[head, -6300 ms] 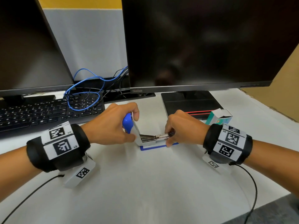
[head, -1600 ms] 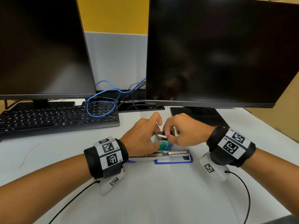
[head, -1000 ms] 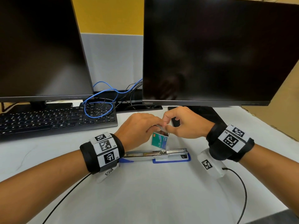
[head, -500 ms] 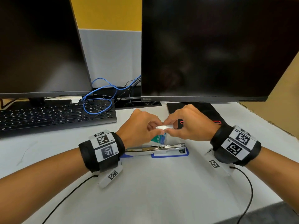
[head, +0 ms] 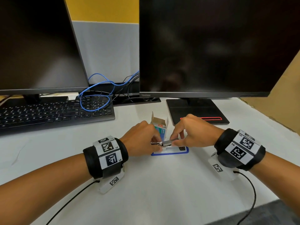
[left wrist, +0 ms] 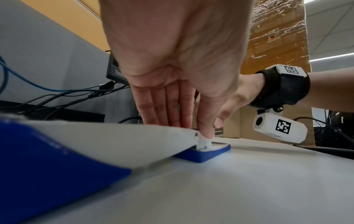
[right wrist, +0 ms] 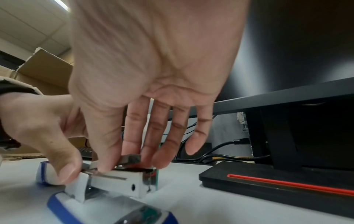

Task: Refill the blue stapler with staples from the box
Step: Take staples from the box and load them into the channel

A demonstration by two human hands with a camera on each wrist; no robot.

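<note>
Lower staple strip (head: 170,141), pinched by right hand (head: 193,133), parallel into stapler (head: 177,151) channel just below, stapler pinched steady by left hand (head: 141,140).

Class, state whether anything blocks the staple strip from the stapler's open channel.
Nothing visible does. The right hand pinches the staple strip right over the open channel; the left hand holds its rear end, the cover folded back.

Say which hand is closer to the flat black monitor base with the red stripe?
Right. The right hand is just in front of the black monitor base; the left hand is farther left.
</note>
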